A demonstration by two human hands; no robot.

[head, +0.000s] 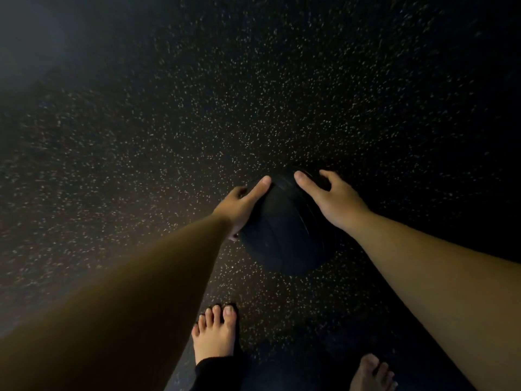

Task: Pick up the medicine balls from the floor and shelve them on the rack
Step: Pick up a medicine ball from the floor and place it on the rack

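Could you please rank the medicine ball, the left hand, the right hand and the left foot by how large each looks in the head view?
1. Black medicine ball, clearly largest.
2. Right hand and left foot: too alike to rank, and nearness differs.
3. Left hand, partly hidden behind the ball, so unsure.

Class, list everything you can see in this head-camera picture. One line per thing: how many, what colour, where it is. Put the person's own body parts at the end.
medicine ball: one, black, centre right of the picture, held between both hands above the floor or just on it; which, I cannot tell.
floor: one, black with pale speckles, fills the whole background.
rack: none in view.
left hand: one, bare, on the ball's left side, thumb up over the top.
right hand: one, bare, on the ball's right side, fingers spread over its top.
left foot: one, bare, bottom centre, dark trouser cuff at the ankle.
right foot: one, bare, bottom right, partly cut off by the picture's edge.
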